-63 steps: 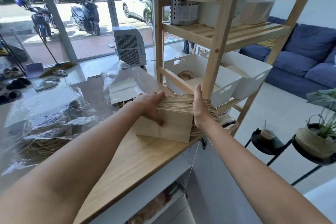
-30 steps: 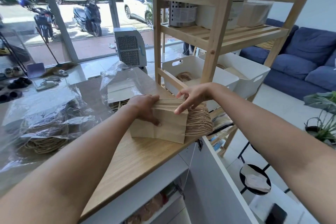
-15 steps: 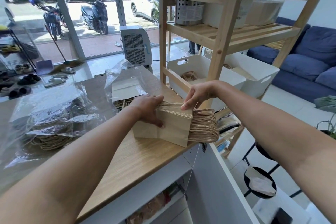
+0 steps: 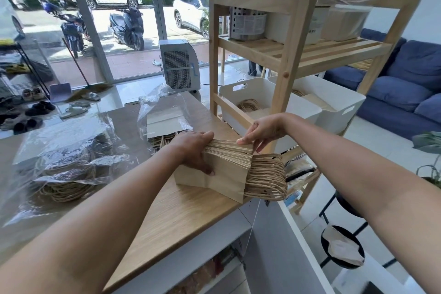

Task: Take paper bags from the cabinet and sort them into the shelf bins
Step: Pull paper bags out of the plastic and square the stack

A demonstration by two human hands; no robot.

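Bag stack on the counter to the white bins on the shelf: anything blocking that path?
Partly. The shelf's wooden upright post and low side rail stand between the paper bag stack and the near white bin. The bin's top is open, so lifting over the rail looks feasible. Both hands already touch the stack.

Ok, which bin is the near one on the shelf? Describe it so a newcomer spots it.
Find the wooden shelf unit beside the counter. On its middle level sit two white bins; the near bin is the left one, just behind the right hand. It shows coiled twine handles inside.
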